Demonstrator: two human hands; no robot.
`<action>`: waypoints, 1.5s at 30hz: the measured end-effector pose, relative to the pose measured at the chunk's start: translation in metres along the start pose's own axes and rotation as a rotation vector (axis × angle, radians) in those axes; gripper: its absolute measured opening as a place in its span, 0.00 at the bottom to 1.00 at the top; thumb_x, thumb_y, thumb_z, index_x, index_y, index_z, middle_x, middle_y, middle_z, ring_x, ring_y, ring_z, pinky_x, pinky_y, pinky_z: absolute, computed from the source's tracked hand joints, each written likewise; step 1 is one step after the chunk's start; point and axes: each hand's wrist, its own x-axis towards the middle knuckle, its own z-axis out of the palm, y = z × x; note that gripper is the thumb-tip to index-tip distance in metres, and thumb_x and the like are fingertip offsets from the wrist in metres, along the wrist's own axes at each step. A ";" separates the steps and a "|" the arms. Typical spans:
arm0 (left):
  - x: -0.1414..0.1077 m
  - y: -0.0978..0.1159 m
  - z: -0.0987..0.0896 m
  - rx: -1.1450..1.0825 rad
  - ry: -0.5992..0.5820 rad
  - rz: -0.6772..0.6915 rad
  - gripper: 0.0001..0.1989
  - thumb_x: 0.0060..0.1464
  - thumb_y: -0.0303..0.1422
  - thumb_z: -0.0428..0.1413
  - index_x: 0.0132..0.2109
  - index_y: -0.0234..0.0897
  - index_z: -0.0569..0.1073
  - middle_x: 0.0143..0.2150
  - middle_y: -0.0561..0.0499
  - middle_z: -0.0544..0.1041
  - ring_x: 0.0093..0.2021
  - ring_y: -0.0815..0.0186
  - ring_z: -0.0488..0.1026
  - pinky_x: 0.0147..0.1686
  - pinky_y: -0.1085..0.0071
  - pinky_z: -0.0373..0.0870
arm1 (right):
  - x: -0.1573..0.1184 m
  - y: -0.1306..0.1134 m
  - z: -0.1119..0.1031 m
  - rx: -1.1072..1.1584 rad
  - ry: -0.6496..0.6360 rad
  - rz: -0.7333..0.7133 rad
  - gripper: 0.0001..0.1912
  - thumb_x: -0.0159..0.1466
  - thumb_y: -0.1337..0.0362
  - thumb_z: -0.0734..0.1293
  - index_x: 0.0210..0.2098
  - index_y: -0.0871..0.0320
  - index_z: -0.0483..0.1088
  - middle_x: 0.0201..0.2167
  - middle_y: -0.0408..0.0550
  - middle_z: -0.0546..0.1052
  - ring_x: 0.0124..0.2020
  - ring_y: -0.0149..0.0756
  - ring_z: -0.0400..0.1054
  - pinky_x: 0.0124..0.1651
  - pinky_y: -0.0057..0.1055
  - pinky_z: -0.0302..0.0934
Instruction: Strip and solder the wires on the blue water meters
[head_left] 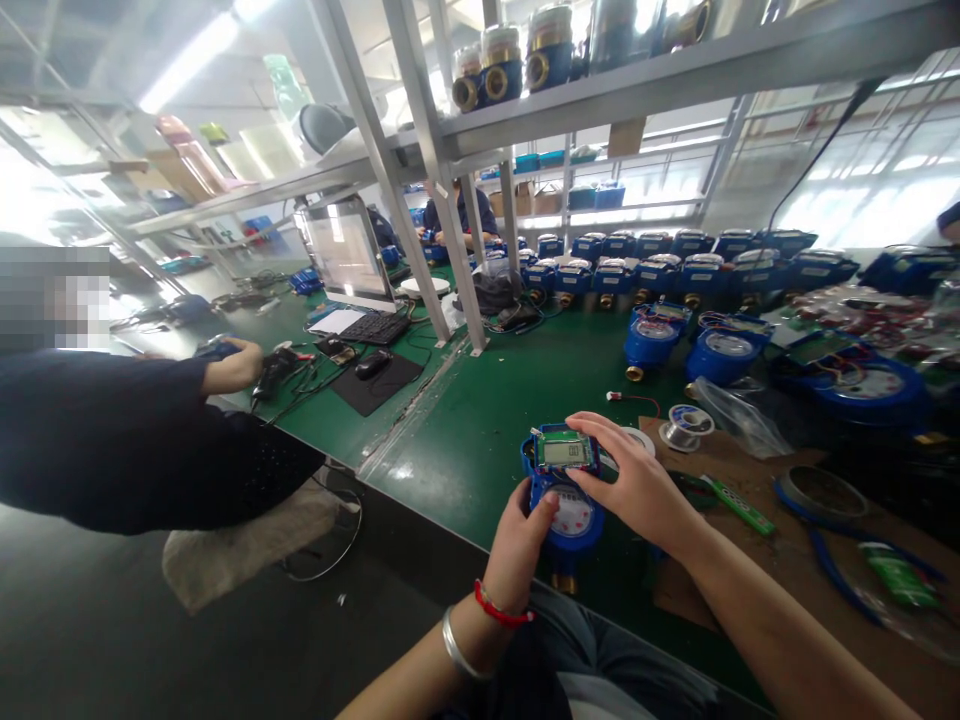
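A: Right at the near edge of the bench [465, 440], both hands are on a blue meter [564, 510]. The left hand [525, 545] is curled round its lower left side, thumb up against the dial face.

B: And the right hand [637, 480]?

A: It comes over from the right, fingers bent and closed on the display module [567, 452] sitting on top of the meter, a small grey screen in a green frame. The meter hangs just over the bench edge, above the person's lap.

B: What's beside it?

A: Just right, on a brown board [757, 560], there's a solder spool [686, 422], a green strip [739, 505] and a blue ring [821, 490]. A clear bag [739, 415] lies behind the spool, contents too blurred to tell.

B: Further back?

A: Two open meters [686, 350] mid-bench, then rows of blue meters [675, 262] toward the far edge. At the left side, a co-worker in a dark sleeve [112, 440] rests a hand [236, 365] near a mouse [373, 365], keyboard [375, 326] and monitor [345, 250]. More meters sit on the shelf [675, 70] overhead.
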 end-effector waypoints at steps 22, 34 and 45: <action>0.042 0.035 -0.005 0.645 0.091 0.501 0.06 0.52 0.30 0.60 0.39 0.37 0.78 0.58 0.43 0.70 0.60 0.55 0.65 0.61 0.56 0.58 | 0.001 0.031 0.026 0.328 0.175 0.207 0.26 0.62 0.54 0.67 0.58 0.54 0.66 0.61 0.53 0.65 0.60 0.44 0.62 0.59 0.44 0.64; 0.042 0.041 0.009 0.712 0.130 0.507 0.08 0.58 0.32 0.55 0.32 0.36 0.76 0.52 0.43 0.75 0.55 0.57 0.70 0.55 0.59 0.64 | 0.004 0.032 0.026 0.358 0.195 0.316 0.27 0.60 0.52 0.67 0.57 0.56 0.68 0.59 0.54 0.68 0.58 0.45 0.65 0.56 0.43 0.66; 0.036 0.042 0.003 0.958 0.165 0.757 0.10 0.60 0.28 0.50 0.39 0.38 0.76 0.57 0.43 0.73 0.62 0.55 0.65 0.68 0.50 0.43 | 0.009 0.024 0.026 0.276 0.208 0.328 0.25 0.60 0.53 0.68 0.55 0.56 0.70 0.57 0.54 0.70 0.56 0.45 0.67 0.54 0.43 0.67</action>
